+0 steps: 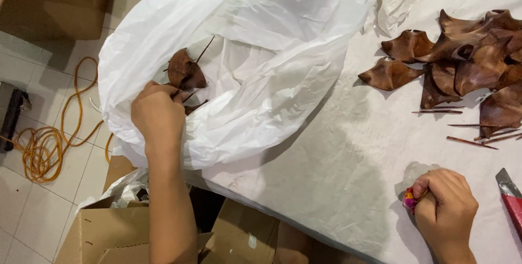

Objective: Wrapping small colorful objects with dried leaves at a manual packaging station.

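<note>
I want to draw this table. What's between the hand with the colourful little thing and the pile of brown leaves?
In the head view, a few thin brown sticks lie between the right hand and the leaf pile; otherwise just bare white table cover.

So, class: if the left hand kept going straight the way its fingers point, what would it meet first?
Most likely the brown dried leaf lying in the white plastic bag, just beyond the left hand; thin leaf stems lie at its fingertips, though depth is unclear.

A pile of brown leaves (467, 63), cardboard boxes (109, 231) and an orange cord (43, 144) lie around.
</note>
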